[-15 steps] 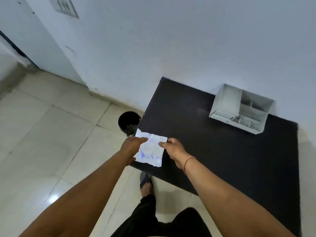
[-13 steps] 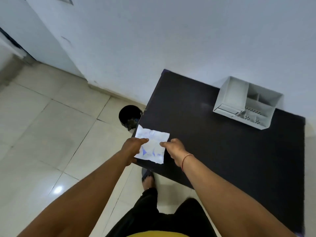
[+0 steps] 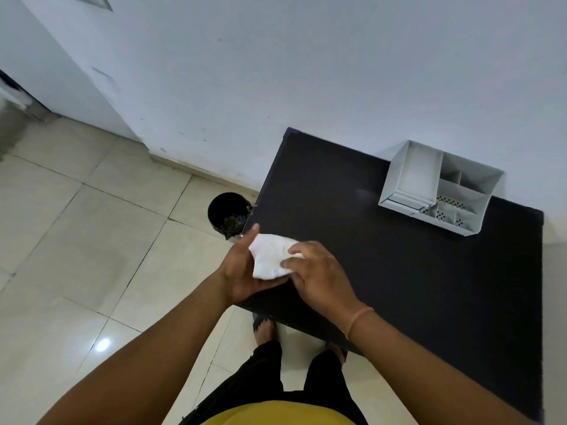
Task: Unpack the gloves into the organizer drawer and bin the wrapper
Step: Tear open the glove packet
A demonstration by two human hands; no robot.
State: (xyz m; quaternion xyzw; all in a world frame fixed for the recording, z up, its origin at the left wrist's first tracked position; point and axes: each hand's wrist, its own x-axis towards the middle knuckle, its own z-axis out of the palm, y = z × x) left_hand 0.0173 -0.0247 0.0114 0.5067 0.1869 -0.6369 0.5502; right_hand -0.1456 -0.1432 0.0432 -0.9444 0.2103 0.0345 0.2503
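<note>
The white crinkled glove packet (image 3: 271,256), a soft paper or plastic wrapper with faint blue print near its lower edge, is held in the air over the near-left corner of the black matte worktop (image 3: 399,271), at about 7 o'clock on that surface. Progress is judged early: no gloves are visible outside the packet, and the white plastic compartmented organizer drawer (image 3: 435,187), standing at roughly 1 o'clock on the worktop against the wall, shows nothing that can be identified as gloves in its compartments. Whether the packet has been torn open cannot be told; no loose flap or exposed contents are seen. Remaining work, as a judgement: open the wrapper, take out the gloves, place them in the drawer, then drop the wrapper in the round black waste bin (image 3: 228,213), which stands on the tiled floor just beside the worktop's left edge, at about 11 o'clock from the packet. The left hand (image 3: 242,271) is cupped palm-up beneath the packet, fingers partly curled and thumb raised along its left edge. The right hand (image 3: 316,271) lies over the packet's right side, its fingers (image 3: 296,249) bent and pressing onto the top face, apparently gripping or working at the wrapper. Both hands are in contact with the packet; neither touches the worktop.
</note>
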